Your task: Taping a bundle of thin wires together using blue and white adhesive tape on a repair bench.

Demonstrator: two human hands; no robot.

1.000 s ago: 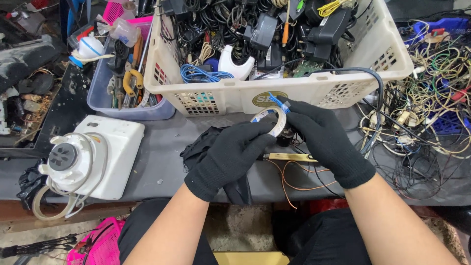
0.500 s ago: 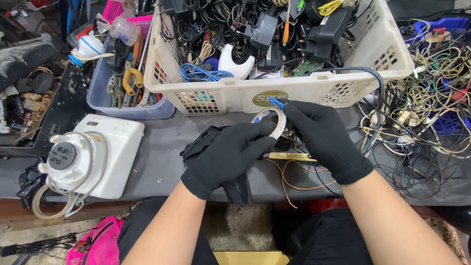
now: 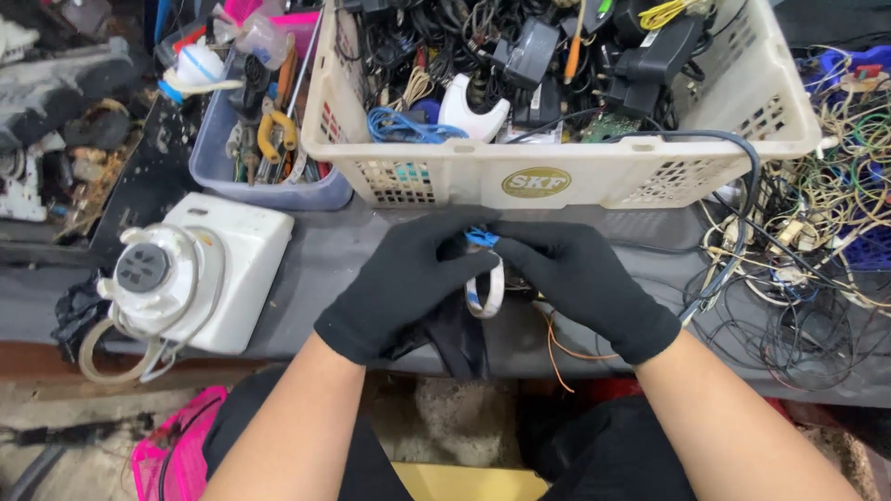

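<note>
Gloved hands meet near the front edge of the grey surface, just before the cream basket [image 3: 557,181] of cables and adapters. The left hand [image 3: 404,283] and right hand [image 3: 585,283] both have their fingers closed in a pinch on a small blue connector [image 3: 481,237], from which a white flat ribbon cable [image 3: 487,292] loops down. Pulling apart too hard could tear the thin ribbon, and thick gloves could let it slip into the orange wires [image 3: 561,343] below.
</note>
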